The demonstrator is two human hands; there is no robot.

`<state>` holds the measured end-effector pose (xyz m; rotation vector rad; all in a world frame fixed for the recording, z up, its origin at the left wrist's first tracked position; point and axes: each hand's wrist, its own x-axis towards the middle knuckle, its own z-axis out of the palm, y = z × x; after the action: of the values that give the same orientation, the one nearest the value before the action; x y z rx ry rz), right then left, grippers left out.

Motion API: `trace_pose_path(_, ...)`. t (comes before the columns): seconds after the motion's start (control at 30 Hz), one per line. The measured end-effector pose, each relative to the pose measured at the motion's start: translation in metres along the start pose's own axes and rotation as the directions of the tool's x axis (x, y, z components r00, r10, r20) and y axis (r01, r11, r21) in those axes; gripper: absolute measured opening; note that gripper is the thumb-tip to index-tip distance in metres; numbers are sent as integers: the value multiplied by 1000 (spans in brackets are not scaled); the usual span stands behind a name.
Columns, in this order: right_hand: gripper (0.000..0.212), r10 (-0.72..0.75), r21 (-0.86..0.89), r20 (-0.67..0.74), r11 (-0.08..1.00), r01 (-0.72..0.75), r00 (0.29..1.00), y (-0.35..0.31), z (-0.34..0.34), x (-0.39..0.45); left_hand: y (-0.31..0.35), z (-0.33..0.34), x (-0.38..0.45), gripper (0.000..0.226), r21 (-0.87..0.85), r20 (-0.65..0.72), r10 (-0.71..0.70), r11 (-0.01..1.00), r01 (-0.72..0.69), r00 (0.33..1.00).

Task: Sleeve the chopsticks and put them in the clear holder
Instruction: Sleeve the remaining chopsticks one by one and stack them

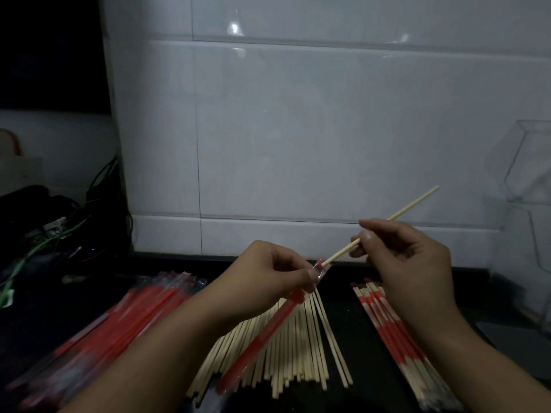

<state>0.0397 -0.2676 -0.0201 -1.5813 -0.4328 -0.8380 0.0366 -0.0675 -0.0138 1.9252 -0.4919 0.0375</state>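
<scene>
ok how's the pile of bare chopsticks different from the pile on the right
The bare chopsticks are plain pale wood in the middle, fanned out loosely under the left hand. The right pile is wrapped in sleeves with red bands and lies in a tighter row under the right hand. Both lie flat on the dark counter.

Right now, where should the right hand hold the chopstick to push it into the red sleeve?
Pinch the chopstick mid-shaft, from above and its right side. Its lower tip already sits at the mouth of the sleeve that the left hand holds, so a grip near that end steers it.
</scene>
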Motion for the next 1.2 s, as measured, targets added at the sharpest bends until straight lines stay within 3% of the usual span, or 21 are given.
trace_pose_path(0.13,15,-4,12,-70,1000,4,998,0,-4,5,0,1,0,11,-9,8,9,1000,-9,1000)
trace_pose_path(0.47,15,1,-2,7,1000,-1,1000,0,-3,2,1,1,-1,13,10,6,-15,1000,15,1000)
trace_pose_path(1.0,13,-19,-25,-57,1000,18,998,1,-2,2,-1,1,0,12,9,21,14,1000,-15,1000)
trace_pose_path(1.2,14,23,-15,-2,1000,-23,1000,4,-1,3,-1,1,0,12,6,15,5,1000,-5,1000)
